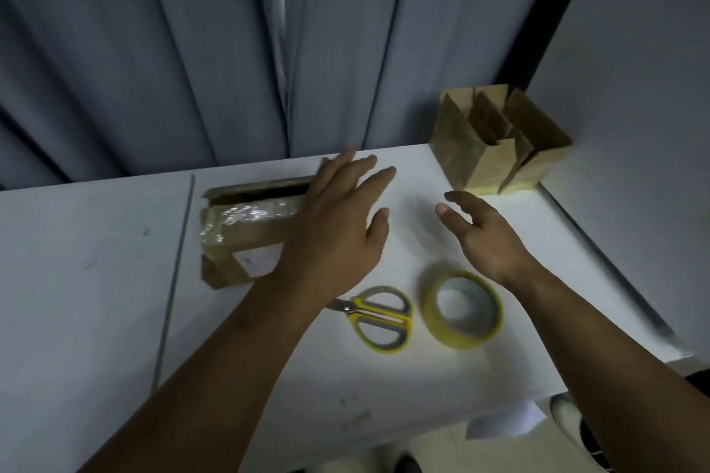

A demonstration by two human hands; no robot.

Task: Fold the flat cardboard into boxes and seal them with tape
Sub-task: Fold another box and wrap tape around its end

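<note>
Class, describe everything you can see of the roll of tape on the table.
The roll of tape is a yellowish ring, seemingly glossy plastic, with a wide open core. It lies flat on the white table, right of the scissors and apart from them. The right hand hovers beyond it, not holding it.

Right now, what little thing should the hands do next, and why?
Probably the left hand should settle on the taped box and pull it closer. It is over the box's right end, the right hand is empty too, the box's top looks open, and tape roll and scissors lie near.
</note>
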